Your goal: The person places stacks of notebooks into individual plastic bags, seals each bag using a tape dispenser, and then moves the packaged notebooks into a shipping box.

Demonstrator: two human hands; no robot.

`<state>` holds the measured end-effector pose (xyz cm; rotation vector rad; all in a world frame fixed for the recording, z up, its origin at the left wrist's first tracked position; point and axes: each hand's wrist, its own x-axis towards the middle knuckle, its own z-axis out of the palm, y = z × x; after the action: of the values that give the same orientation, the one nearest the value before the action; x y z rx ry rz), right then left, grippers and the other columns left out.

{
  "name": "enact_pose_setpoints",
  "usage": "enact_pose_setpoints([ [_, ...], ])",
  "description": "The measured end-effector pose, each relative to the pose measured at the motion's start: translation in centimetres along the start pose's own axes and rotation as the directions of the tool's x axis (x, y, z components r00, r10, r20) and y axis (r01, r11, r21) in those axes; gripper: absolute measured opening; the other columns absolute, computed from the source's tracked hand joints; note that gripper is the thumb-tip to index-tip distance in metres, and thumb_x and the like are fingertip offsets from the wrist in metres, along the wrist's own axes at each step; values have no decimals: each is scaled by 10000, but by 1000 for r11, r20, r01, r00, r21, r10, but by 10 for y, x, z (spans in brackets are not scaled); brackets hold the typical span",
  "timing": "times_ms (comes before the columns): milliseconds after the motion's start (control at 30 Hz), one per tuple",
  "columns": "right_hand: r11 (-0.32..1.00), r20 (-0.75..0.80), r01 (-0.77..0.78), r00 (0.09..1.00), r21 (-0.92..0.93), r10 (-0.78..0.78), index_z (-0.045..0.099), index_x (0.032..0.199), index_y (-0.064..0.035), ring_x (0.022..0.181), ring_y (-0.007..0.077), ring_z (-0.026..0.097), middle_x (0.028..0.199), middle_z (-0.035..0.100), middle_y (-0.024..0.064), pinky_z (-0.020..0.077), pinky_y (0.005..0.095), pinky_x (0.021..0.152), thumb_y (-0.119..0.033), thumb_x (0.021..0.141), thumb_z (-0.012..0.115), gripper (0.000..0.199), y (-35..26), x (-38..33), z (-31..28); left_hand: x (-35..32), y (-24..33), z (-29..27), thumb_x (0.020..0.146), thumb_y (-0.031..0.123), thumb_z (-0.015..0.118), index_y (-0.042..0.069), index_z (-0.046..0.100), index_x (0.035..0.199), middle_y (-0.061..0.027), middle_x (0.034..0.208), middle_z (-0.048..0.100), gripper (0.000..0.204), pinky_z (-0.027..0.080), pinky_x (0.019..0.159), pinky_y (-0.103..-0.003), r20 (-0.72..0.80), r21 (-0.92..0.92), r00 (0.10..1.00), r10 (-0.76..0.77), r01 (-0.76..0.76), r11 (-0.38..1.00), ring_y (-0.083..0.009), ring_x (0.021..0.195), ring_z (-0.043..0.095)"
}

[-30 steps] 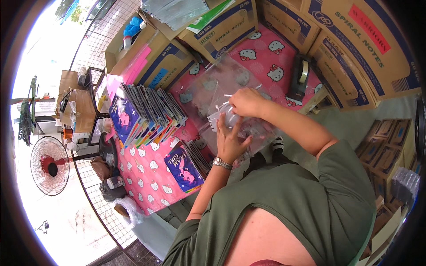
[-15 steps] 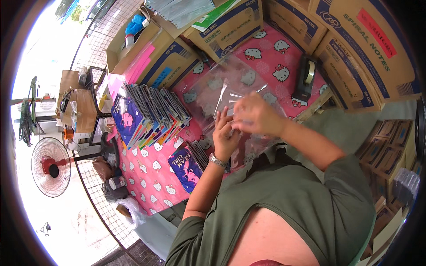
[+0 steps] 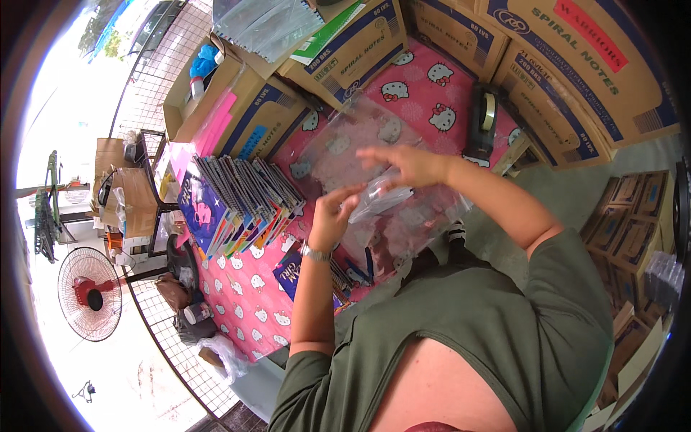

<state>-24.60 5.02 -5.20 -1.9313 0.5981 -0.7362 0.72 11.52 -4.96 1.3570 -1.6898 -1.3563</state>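
A crumpled clear plastic bag (image 3: 376, 204) bunches up between my hands, above more clear plastic sheets (image 3: 345, 140) spread on the table. My left hand (image 3: 333, 218), wearing a metal wristwatch, pinches at the bag's left side with thumb and forefinger. Over its upper right side is my right hand (image 3: 414, 167), its fingers stretched out and apart; its lower fingers are close to the plastic, and whether they touch is unclear. A small pile of spiral notebooks (image 3: 289, 275) lies partly hidden behind my left forearm. Farther left stands a fanned stack of spiral notebooks (image 3: 248, 198) with purple covers.
A pink patterned cloth (image 3: 248, 309) covers the table. At the right sits a black tape dispenser (image 3: 484, 122). Cardboard boxes (image 3: 353, 61) line the back, and smaller boxes (image 3: 630, 219) are piled at right. A fan (image 3: 90, 291) stands far left.
My left hand has moved left and slightly up, apart from the right. The right hand's fingers have spread from a closed pinch. The plastic between them has bunched; the view has shifted slightly.
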Motion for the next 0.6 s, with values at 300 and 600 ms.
enact_pose_setpoints([
  [300, 897, -58, -62, 997, -437, 41, 259, 1478, -163, 741, 372, 645, 801, 648, 144, 523, 461, 692, -178, 809, 691, 796, 2, -19, 60, -30, -21, 46, 662, 97, 774, 81, 698, 815, -46, 858, 662, 172, 446, 808, -377, -309, 722, 867, 390, -53, 690, -247, 887, 590],
  [600, 839, -468, -243, 884, -486, -15, 509, 1291, -105, 602, 356, 624, 730, 667, 132, 506, 428, 605, -294, 888, 624, 459, 2, -9, 18, 6, 13, 31, 663, 281, 798, 141, 740, 986, -5, 739, 678, 357, 391, 827, -382, -384, 670, 918, -97, 349, 655, -227, 828, 592],
])
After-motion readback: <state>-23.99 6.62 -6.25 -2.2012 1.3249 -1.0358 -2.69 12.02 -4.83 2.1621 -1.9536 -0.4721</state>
